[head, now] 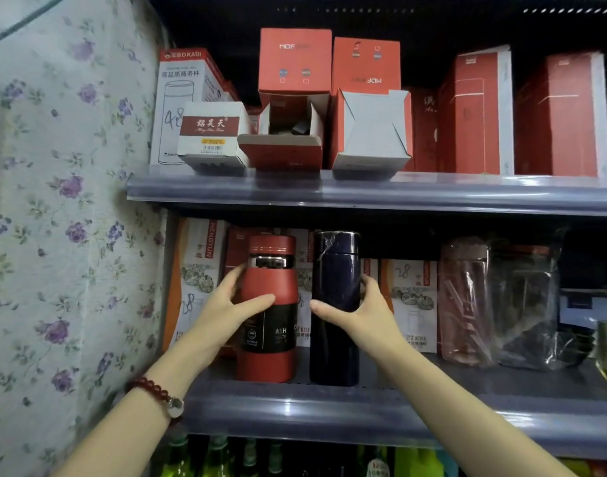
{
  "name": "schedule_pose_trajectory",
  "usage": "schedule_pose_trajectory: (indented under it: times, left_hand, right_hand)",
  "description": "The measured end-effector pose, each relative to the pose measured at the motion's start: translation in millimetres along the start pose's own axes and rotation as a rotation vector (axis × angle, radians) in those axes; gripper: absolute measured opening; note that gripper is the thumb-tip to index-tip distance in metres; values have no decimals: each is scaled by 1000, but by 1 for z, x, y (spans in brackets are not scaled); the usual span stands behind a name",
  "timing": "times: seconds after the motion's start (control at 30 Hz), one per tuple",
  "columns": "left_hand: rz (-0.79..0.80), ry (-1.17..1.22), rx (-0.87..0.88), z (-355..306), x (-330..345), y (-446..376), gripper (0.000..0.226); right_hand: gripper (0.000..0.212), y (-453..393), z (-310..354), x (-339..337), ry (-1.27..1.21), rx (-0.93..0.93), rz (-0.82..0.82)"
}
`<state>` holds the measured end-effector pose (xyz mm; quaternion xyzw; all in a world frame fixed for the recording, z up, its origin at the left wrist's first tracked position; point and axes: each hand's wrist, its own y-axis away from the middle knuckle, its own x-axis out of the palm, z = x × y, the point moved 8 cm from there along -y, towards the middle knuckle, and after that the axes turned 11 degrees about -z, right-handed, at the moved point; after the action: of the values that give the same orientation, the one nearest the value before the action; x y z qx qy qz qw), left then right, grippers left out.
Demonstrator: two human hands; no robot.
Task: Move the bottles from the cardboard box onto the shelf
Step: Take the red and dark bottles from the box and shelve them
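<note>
1. Dark red beads form a bracelet on the left wrist, the nearest thing in view; below the two forearms, green bottle tops show on a lower level.
2. The grey front lip of the shelf runs under both arms, and both bottles stand upright on it, set back from that edge.
3. The left hand cups the red bottle at its left side: the thumb lies across the front at mid-height, the fingers reach round the far left side below the lid. Whether the palm presses on it cannot be told.
4. The right hand is spread round the dark blue bottle: the thumb reaches toward its front at mid-height and the fingers reach behind its right side. It cannot be told whether they touch the bottle.
5. A narrow gap separates the two bottles; they do not touch.
6. Bare shelf floor lies to the right of the blue bottle, before a plastic-wrapped dark item and a reddish wrapped one beside it.
7. Just behind the bottles stand printed cartons against the back.
8. A floral cloth closes off the left side, near the red bottle.
9. The upper shelf overhangs close above both lids; it carries red boxes and white ones, one open box lying on its side.
</note>
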<state>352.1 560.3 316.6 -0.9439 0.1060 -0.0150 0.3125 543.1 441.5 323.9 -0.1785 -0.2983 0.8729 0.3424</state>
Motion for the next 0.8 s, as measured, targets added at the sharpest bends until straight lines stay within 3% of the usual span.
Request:
schedule_pose_trajectory:
  times: [0.1, 0.43, 0.8]
  left_hand:
    - [61, -131, -55, 14, -4, 9, 85]
    - [-62, -193, -49, 15, 31, 18, 85]
    - [-165, -216, -68, 18, 70, 10, 65]
  right_hand:
    - [92, 12, -12, 2, 61, 19, 43]
    - [73, 1, -31, -14, 92, 61, -54]
    - [90, -20, -52, -19, 137, 135, -16]
